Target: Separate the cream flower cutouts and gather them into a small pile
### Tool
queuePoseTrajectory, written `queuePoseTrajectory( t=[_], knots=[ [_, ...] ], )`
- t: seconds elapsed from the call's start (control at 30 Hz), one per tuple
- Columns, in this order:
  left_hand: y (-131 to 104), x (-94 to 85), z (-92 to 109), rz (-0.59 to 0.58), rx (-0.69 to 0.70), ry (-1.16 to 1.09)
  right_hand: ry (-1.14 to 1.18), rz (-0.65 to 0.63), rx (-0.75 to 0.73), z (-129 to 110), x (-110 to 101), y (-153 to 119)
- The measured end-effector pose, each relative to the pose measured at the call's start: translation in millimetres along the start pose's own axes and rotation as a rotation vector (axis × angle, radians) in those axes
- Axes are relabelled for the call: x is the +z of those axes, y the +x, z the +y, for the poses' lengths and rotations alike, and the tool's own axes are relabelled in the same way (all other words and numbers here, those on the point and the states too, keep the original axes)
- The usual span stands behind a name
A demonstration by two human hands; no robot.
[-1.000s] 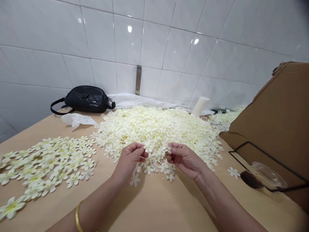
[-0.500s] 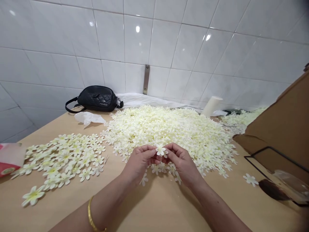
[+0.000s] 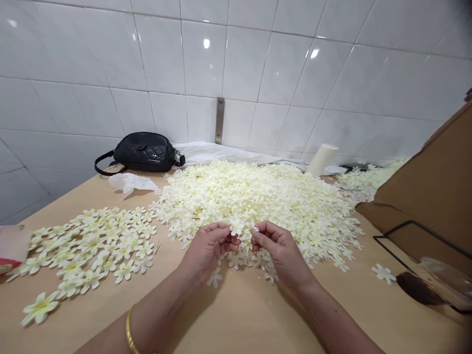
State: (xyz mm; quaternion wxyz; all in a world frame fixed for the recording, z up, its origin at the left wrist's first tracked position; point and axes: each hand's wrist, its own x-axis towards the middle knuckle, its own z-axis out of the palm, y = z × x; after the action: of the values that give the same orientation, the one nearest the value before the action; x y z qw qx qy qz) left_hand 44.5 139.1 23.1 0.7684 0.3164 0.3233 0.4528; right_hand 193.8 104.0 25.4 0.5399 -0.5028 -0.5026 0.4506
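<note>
My left hand (image 3: pixel 210 248) pinches a white artificial flower (image 3: pixel 236 226) with a pale yellow centre between thumb and fingertips. A short gap away, my right hand (image 3: pixel 278 248) is closed at the fingertips, with white petals (image 3: pixel 254 229) showing at the thumb; most of that flower is hidden by the fingers and blends with the pile. Both hands are just above the front edge of a large heap of similar white flowers (image 3: pixel 250 191). Several loose flowers lie under and between the hands on the wooden table (image 3: pixel 239 319).
Left of the hands, flowers (image 3: pixel 106 241) lie spread out beside a red and white packet (image 3: pixel 13 248). Behind are a black bag (image 3: pixel 145 151), crumpled white tissue (image 3: pixel 132 183) and a white cylinder (image 3: pixel 322 160). Brown cardboard (image 3: pixel 427 182) and glasses (image 3: pixel 420 290) are at right.
My hands were together at one flower; now they are apart, the left hand with a flower shifted slightly left, the right hand with petals at its fingertips. The view has turned slightly right.
</note>
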Motion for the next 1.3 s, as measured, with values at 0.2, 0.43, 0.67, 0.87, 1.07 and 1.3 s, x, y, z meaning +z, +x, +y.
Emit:
queuePoseTrajectory(
  t=[0.2, 0.43, 0.67, 0.87, 1.07, 1.3],
  knots=[
    [-2, 1.4, 4, -0.042, 0.038, 0.053, -0.086, 0.092, -0.074, 2, 1, 0],
    [-13, 8.1, 7, -0.137, 0.04, 0.522, -0.154, 0.158, -0.115, -2, 6, -3],
    [-8, 2.6, 1, -0.146, -0.084, 0.236, -0.27, 0.148, -0.16, 1, 8, -4],
    [-6, 4.4, -2, -0.094, -0.165, 0.073, -0.345, 0.087, -0.167, 3, 17, -12],
    [-11, 9.8, -2, -0.032, -0.147, 0.158, -0.496, 0.087, -0.223, 3, 18, -14],
    [-14, 10.4, 1, 0.063, 0.124, 0.494, -0.451, 0.069, -0.186, 2, 18, -14]
  ],
)
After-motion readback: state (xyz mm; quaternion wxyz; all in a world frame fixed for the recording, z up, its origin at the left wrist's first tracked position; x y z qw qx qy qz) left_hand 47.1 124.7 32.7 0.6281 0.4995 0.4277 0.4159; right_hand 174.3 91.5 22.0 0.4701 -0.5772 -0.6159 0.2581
